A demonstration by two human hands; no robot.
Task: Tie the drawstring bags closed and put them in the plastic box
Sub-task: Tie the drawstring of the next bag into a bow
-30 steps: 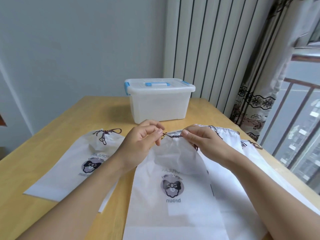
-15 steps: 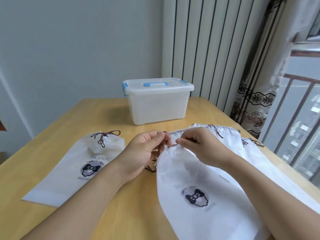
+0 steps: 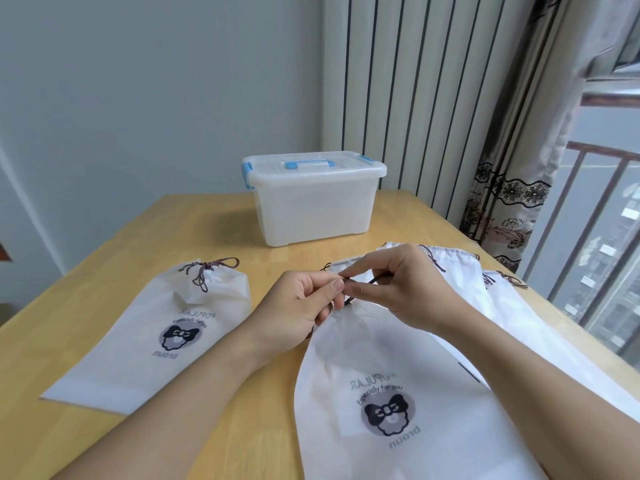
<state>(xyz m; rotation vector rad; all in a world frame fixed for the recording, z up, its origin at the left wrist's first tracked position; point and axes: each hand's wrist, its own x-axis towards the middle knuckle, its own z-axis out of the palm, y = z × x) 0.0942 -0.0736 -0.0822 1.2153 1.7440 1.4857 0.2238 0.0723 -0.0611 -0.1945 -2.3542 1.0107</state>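
A white drawstring bag [image 3: 388, 386] with a printed bow logo lies in front of me, its mouth gathered tight. My left hand [image 3: 298, 306] and my right hand [image 3: 398, 289] meet at that mouth, and each pinches the dark drawstring [image 3: 375, 280] between thumb and fingers. A second white bag [image 3: 166, 327] lies to the left, its cord tied in a bow at the top. More white bags [image 3: 460, 271] are spread under my right arm. The translucent plastic box [image 3: 311, 206] with blue clips stands at the far middle of the table, its lid on.
The wooden table [image 3: 104, 271] runs to a grey wall at the back. A striped panel and a patterned curtain [image 3: 502, 209] stand at the right, beside a window with a railing. The table's right edge lies close to the spread bags.
The bag's mouth has been drawn from flat and wide to bunched tight. The bag swung to the right and toward me. Both hands have come together on the cord.
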